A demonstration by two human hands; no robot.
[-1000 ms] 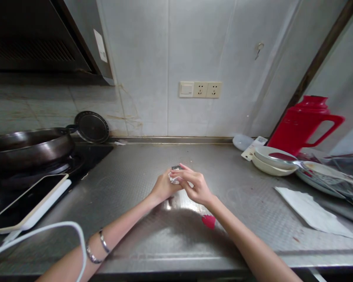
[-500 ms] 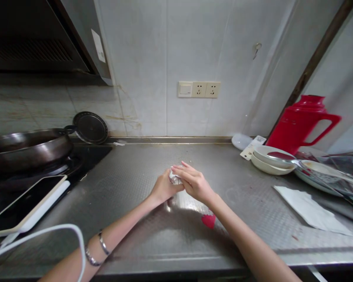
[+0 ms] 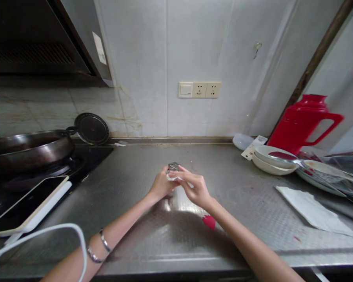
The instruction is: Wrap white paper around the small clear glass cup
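Above the middle of the steel counter (image 3: 129,188), my left hand (image 3: 160,185) is closed round a small silvery, shiny object (image 3: 173,167), possibly glass or metal. Only its upper end shows, so its kind is unclear. My right hand (image 3: 195,188) presses a white tissue (image 3: 173,178) against this object with its fingers together. Most of the tissue is hidden under the fingers. A small red piece (image 3: 208,221) lies on the counter near my right forearm.
On the left are a phone (image 3: 26,205) with a white cable (image 3: 61,226) and a wide pan (image 3: 32,150) on the stove. To the right lie a folded white paper (image 3: 312,209), stacked bowls (image 3: 273,166), a plate with utensils (image 3: 326,182) and a red thermos (image 3: 297,127).
My right fingers and the tissue have slid lower on the object, so its silvery upper end shows now. My left hand keeps its hold in nearly the same place.
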